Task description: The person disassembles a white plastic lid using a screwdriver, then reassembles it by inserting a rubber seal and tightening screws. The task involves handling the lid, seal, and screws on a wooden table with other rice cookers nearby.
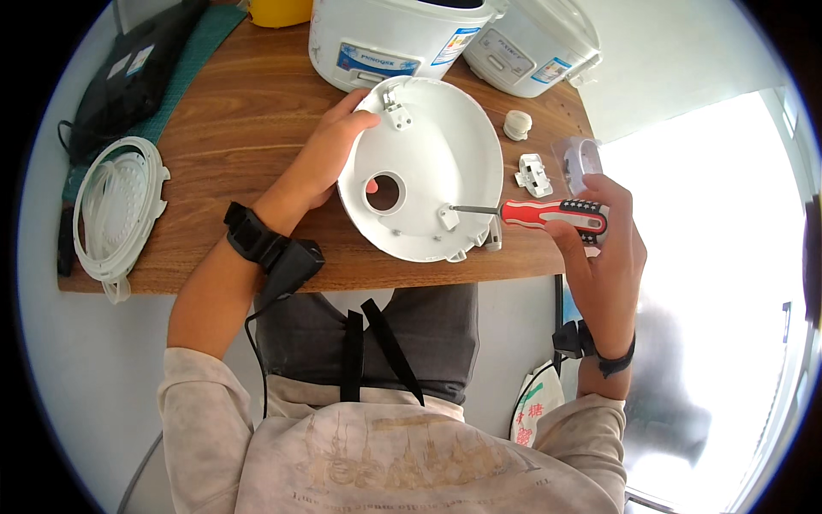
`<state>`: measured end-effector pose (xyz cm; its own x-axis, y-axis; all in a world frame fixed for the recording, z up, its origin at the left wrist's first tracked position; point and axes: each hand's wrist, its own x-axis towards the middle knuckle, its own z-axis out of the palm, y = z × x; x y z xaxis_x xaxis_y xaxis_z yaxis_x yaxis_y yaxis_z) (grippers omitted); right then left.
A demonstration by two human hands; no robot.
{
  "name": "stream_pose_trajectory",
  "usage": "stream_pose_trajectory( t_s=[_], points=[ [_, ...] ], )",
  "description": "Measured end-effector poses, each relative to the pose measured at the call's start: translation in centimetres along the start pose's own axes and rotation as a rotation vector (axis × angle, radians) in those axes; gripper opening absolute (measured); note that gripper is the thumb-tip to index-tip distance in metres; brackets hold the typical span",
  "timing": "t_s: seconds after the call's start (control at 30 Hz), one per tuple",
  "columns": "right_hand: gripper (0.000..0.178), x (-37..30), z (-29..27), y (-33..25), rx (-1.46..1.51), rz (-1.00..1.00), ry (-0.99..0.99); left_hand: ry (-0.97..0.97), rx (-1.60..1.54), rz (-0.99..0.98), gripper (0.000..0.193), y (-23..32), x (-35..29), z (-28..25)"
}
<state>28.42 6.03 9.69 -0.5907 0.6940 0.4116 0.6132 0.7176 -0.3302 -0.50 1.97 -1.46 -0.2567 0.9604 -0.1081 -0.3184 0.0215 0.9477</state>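
My left hand (pixel 332 146) grips the left rim of a round white rice cooker lid (pixel 432 163), tilted so its hollow inside faces me. One of its fingertips shows through the round hole in the lid. My right hand (pixel 610 236) is closed around the red, black and grey handle of a screwdriver (pixel 548 214). The shaft lies nearly level and points left, its tip at a small white post or bracket (pixel 448 217) in the lower right of the lid. Whether a screw sits there is too small to tell.
Two white rice cookers (pixel 377 56) (pixel 531 51) stand at the back of the wooden table (pixel 231 111). Right of the lid lie a round white cap (pixel 517 125), a white latch-like part (pixel 533 176) and a clear plastic piece (pixel 582 158). A white ring-shaped inner lid (pixel 120 210) rests at the left edge.
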Motion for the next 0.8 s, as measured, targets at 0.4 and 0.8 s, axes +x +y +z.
stream_pose_trajectory(
  t_s=[0.4, 0.8],
  points=[
    [0.047, -1.1, -1.6, -0.1, 0.280, 0.013, 0.115, -0.022, -0.003, -0.019, 0.052, -0.2, 0.1, -0.1],
    [0.031, -1.7, 2.2, 0.7, 0.347, 0.138, 0.000, -0.044, 0.000, -0.043, 0.061, -0.3, 0.3, -0.4]
  ],
)
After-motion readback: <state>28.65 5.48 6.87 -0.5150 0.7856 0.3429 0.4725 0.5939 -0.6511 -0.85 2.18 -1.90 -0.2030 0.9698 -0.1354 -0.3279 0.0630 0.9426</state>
